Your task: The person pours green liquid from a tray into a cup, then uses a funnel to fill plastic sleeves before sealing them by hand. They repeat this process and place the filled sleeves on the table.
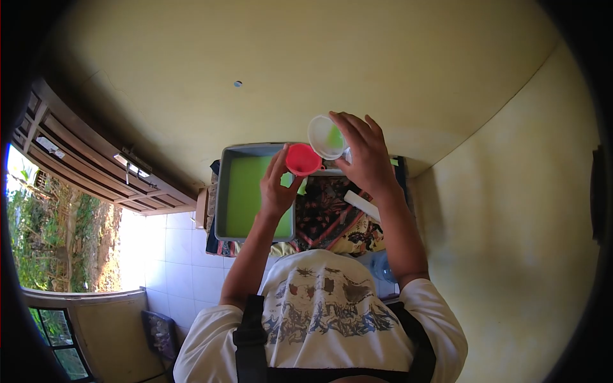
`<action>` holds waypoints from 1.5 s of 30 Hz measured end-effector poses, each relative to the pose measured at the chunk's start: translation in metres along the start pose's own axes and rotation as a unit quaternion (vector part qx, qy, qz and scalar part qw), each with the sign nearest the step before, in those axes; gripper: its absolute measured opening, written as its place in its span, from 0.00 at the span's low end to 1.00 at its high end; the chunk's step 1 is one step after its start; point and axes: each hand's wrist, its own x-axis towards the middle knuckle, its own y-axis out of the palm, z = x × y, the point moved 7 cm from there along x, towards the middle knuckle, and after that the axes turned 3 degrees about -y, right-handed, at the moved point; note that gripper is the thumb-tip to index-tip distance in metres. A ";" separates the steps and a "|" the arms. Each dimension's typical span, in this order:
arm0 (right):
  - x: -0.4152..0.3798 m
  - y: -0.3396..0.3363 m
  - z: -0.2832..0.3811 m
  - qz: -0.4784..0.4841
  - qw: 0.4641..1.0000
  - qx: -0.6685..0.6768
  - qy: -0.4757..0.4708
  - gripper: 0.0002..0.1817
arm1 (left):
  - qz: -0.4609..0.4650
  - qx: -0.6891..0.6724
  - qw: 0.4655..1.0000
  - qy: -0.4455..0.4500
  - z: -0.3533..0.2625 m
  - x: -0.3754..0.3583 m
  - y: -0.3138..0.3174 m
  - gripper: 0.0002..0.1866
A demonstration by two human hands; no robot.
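My left hand (278, 186) is closed on a red funnel (303, 159), fingers at its rim on the left and below. Just up and to the right, my right hand (365, 148) grips a white plastic cup (321, 137) by its side. The cup is tilted, and bright green liquid (335, 137) shows inside it. Left of my left hand stands a grey rectangular basin (221, 198) holding a wide pool of the same green liquid (250, 199). Whatever lies beneath the funnel is mostly hidden by it and my hand.
A patterned dark cloth (325, 207) covers the table under the basin. A white bar-shaped object (362, 205) lies near my right forearm. A pale wall (408, 64) rises right behind the table. To the left is an open wooden door (102, 153); a clear blue bottle (382, 267) is low on the right.
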 end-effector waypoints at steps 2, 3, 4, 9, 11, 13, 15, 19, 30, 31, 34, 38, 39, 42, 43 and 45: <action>-0.001 -0.003 -0.003 0.012 1.000 -0.018 -0.012 0.52 | 0.005 -0.019 1.000 -0.009 -0.005 0.001 0.011 0.44; -0.002 -0.003 -0.005 0.016 1.000 -0.019 -0.014 0.52 | 0.008 -0.029 0.999 -0.014 -0.007 0.000 0.015 0.43; -0.004 -0.003 -0.007 0.020 0.999 -0.020 -0.015 0.52 | 0.009 -0.024 1.000 -0.008 -0.010 0.000 0.019 0.43; -0.007 -0.007 -0.013 0.037 0.998 -0.030 -0.035 0.51 | 0.000 -0.040 0.999 -0.018 -0.018 0.003 0.037 0.42; -0.007 -0.008 -0.015 0.042 0.998 -0.029 -0.037 0.50 | -0.013 -0.028 0.999 0.006 -0.021 0.004 0.040 0.43; -0.008 -0.008 -0.018 0.039 0.998 -0.028 -0.042 0.50 | -0.021 -0.028 0.999 0.014 -0.023 0.003 0.044 0.44; -0.008 -0.007 -0.021 0.037 0.998 -0.027 -0.047 0.49 | -0.027 -0.037 0.999 0.005 -0.023 0.002 0.046 0.43; -0.006 -0.004 -0.025 0.040 0.997 -0.027 -0.052 0.49 | -0.016 -0.012 1.000 -0.007 -0.029 0.002 0.045 0.42; -0.021 0.006 -0.067 -0.070 0.979 0.181 0.065 0.52 | -0.023 -0.014 1.000 -0.010 -0.011 -0.006 0.046 0.44; -0.035 0.016 -0.081 -0.095 0.967 0.210 0.104 0.52 | -0.024 -0.016 0.999 -0.016 -0.009 -0.008 0.045 0.45; -0.081 0.063 -0.114 -0.128 0.936 0.245 0.217 0.54 | -0.025 -0.020 0.999 -0.030 -0.003 -0.013 0.040 0.47; -0.151 0.148 -0.130 -0.090 0.964 0.136 0.211 0.54 | -0.025 -0.027 0.998 -0.045 0.010 -0.024 0.038 0.49; -0.169 0.173 -0.129 -0.077 0.977 0.090 0.176 0.53 | -0.025 -0.029 0.998 -0.050 0.013 -0.026 0.037 0.50; -0.228 0.257 -0.134 -0.010 0.965 0.151 0.214 0.55 | -0.005 0.003 0.997 -0.077 0.017 -0.034 0.033 0.51; -0.242 0.272 -0.132 -0.004 0.962 0.160 0.220 0.55 | -0.011 0.002 0.997 -0.072 0.019 -0.037 0.031 0.50; -0.260 0.295 -0.129 0.006 0.957 0.176 0.231 0.56 | -0.023 0.001 0.998 -0.062 0.024 -0.042 0.029 0.50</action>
